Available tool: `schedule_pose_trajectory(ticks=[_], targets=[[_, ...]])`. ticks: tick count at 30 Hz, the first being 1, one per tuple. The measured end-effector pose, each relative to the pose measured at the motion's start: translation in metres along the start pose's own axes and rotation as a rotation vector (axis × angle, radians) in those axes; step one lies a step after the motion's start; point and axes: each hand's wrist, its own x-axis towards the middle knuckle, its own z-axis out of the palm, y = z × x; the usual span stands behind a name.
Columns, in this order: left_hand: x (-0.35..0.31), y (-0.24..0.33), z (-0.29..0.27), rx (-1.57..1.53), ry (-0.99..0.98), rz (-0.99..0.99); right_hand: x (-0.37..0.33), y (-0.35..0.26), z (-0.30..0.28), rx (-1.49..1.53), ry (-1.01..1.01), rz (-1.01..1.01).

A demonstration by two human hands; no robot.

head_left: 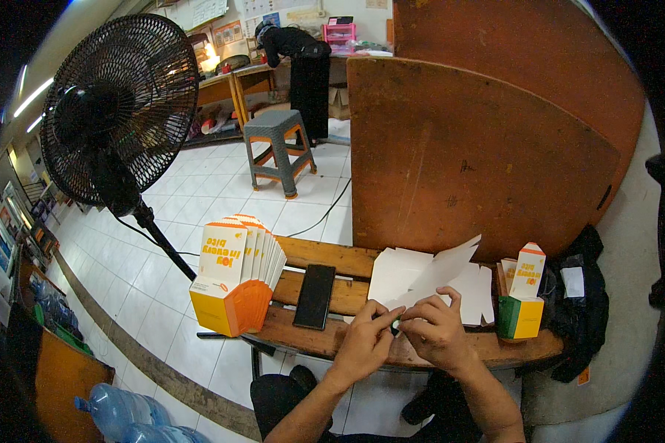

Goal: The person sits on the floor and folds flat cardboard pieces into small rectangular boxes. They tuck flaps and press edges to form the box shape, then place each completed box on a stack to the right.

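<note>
Both my hands meet over the front edge of the wooden bench, fingers pinched close together. My left hand [366, 341] is closed at the fingertips, and my right hand [437, 328] is closed facing it. Between them shows a small pale, greenish thing [396, 324], too small and covered to name. Just behind the hands lie flat white card blanks [393, 272] with cut flaps. One white sheet [445, 269] stands tilted up above the others, close to my right fingers; whether they touch it I cannot tell.
A fanned row of orange, yellow and white cartons [233, 284] stands left, beside a black phone [315, 297] on the slatted bench [288, 329]. Green-yellow cartons [522, 303] and a black bag [580, 295] are right. Around are a fan [118, 111], stool [277, 136], wooden panel [473, 162] and person [307, 77].
</note>
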Motion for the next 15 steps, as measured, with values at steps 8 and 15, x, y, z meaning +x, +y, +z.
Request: schedule_pose_trajectory(ticks=[8,15], targets=[[-0.0007,-0.0003,-0.0033,0.040,-0.033,0.014,0.0008,-0.0008,-0.0016,-0.003,-0.047,-0.017],[-0.0023,0.0007,-0.0009,0.065,-0.046,0.031,0.0012,-0.0049,0.0026,0.024,-0.003,0.026]])
